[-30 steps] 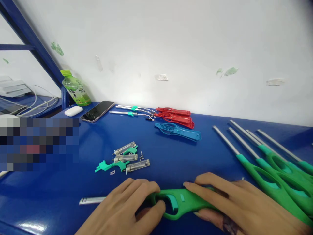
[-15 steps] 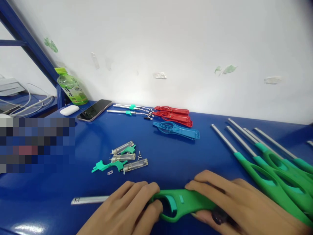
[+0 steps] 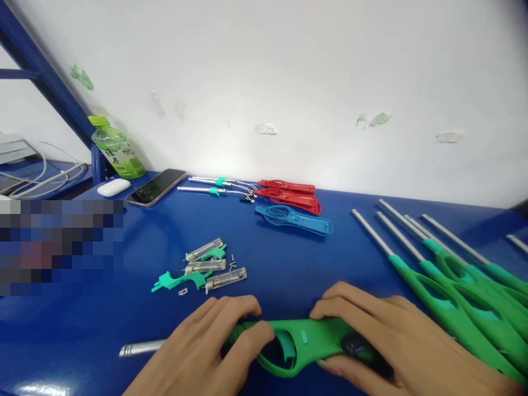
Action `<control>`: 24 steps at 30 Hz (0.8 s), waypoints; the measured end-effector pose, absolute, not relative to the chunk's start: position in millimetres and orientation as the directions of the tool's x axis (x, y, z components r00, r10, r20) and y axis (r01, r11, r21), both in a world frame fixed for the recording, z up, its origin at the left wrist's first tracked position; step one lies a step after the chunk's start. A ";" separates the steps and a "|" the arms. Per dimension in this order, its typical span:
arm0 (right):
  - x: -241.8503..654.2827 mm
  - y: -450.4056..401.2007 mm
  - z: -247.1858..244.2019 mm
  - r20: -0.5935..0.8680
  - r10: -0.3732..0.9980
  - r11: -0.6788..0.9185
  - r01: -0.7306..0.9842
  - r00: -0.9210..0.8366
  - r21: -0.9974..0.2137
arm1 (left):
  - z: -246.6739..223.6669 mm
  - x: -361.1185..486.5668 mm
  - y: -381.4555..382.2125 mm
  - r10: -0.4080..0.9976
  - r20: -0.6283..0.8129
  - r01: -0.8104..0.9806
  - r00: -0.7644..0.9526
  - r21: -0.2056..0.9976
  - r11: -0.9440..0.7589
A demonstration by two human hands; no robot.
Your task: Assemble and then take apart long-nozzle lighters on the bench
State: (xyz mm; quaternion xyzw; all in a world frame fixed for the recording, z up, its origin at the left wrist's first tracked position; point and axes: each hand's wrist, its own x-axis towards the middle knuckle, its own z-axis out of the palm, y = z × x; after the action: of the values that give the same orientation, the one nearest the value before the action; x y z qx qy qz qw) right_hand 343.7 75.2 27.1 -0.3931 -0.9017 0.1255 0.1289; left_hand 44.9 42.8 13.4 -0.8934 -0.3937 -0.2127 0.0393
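Note:
A green lighter (image 3: 315, 344) with a metal tube pointing left lies across the bottom of the view. My left hand (image 3: 210, 341) is wrapped round its neck, a finger at the edge of the trigger opening. At the handle end, my right hand (image 3: 383, 335) grips the green body and a black object (image 3: 358, 347) only partly visible beneath the fingers. Beyond my left hand are clear fuel tanks (image 3: 226, 278), teal plastic parts (image 3: 171, 280), small screws (image 3: 232, 265) and a small metal piece (image 3: 183, 291).
Several green lighters (image 3: 441, 297) lie at the right. Red shells (image 3: 289, 197), a blue shell (image 3: 295, 219) and metal tubes with wires (image 3: 202, 190) lie near the wall. A phone (image 3: 157, 187), white case (image 3: 114, 187) and bottle (image 3: 119, 151) stand back left.
My left fingers have lifted and shifted on the lighter's neck. More of the black object shows by my right hand. The whole view has moved slightly.

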 end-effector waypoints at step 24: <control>369.2 90.8 33.2 0.189 0.747 0.665 0.722 -0.638 -0.191 | 5.5 44.7 45.6 0.574 0.543 0.704 0.613 -0.046 -0.708</control>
State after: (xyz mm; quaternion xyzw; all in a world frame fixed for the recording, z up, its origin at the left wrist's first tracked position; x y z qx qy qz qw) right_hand 369.2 90.8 33.2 -0.4063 -0.9036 0.0487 0.1266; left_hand 44.7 45.6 5.5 -0.8887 -0.3596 -0.2536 0.1285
